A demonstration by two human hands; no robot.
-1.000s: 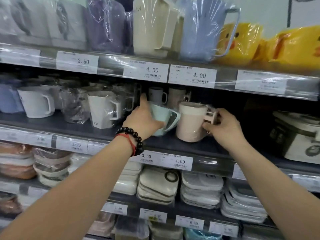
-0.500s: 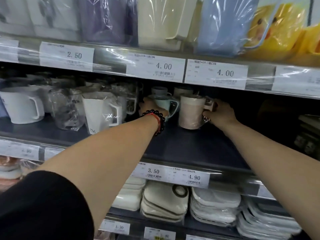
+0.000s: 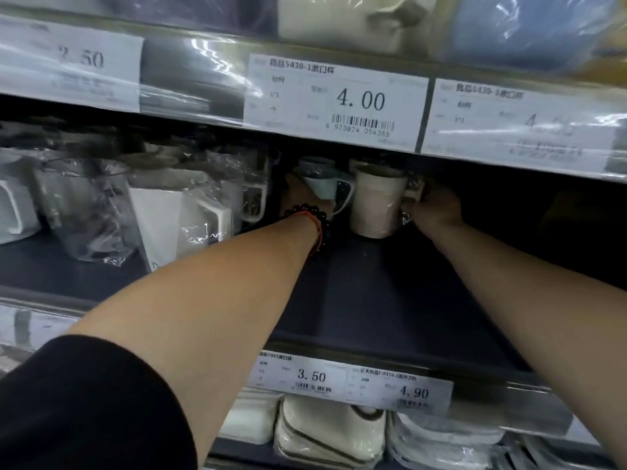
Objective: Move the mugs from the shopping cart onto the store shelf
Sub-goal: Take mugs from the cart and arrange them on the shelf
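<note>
While both arms stretch deep into the middle shelf (image 3: pixel 390 300), the left hand (image 3: pixel 302 198) is wrapped round a pale blue mug (image 3: pixel 322 188), which sits tilted, its handle pointing right toward its neighbour. Beads on that wrist, a dark bracelet (image 3: pixel 315 215) with a red cord beside it. Over on the other side, the right hand (image 3: pixel 434 212) grips the handle of a cream mug (image 3: pixel 376 205), upright, and its base looks to be on the shelf or just above it (the shadow back there makes that hard to call). The two mugs are right beside each other, near the back, both in clear wrap. More cups (image 3: pixel 315 162) stand behind them in the gloom. Left of the action, a row of white mugs (image 3: pixel 163 225) in crinkled plastic lines the same shelf. Overhead, a price tag (image 3: pixel 336 100) reads 4.00; on the front edge below, tags (image 3: pixel 312 376) read 3.50 and 4.90. Wrapped white goods (image 3: pixel 329 432) are stacked on the shelf underneath.
</note>
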